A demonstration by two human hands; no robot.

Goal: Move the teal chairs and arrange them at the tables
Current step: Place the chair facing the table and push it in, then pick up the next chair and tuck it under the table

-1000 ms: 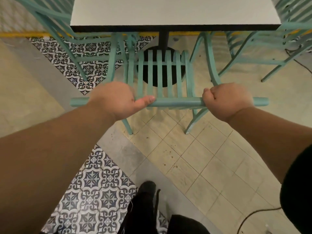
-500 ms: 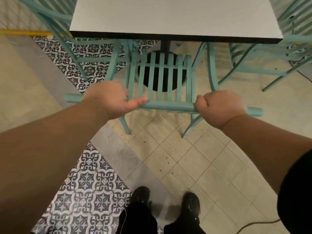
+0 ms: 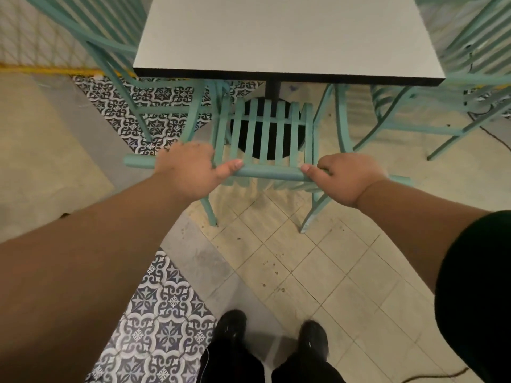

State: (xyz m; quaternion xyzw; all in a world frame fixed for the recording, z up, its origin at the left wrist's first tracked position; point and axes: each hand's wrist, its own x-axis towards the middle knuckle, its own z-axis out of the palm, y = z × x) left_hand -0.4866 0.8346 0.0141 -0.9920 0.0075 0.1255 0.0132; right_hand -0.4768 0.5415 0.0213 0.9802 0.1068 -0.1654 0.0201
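Teal chairs (image 3: 110, 51): 3 | table (image 3: 287, 37): 1 | hands (image 3: 188, 172) (image 3: 345, 181): 2, gripping near chair (image 3: 271, 172)

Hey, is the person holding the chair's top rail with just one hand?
No, the left hand and the right hand both grip the top rail of the teal chair.

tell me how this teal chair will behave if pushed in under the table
Probably stiff: the chair has a solid rail and slats, gripped by the left hand and right hand. Likely fairly light, given thin legs and open slats. Its legs might catch on tile joints in the floor rather than glide.
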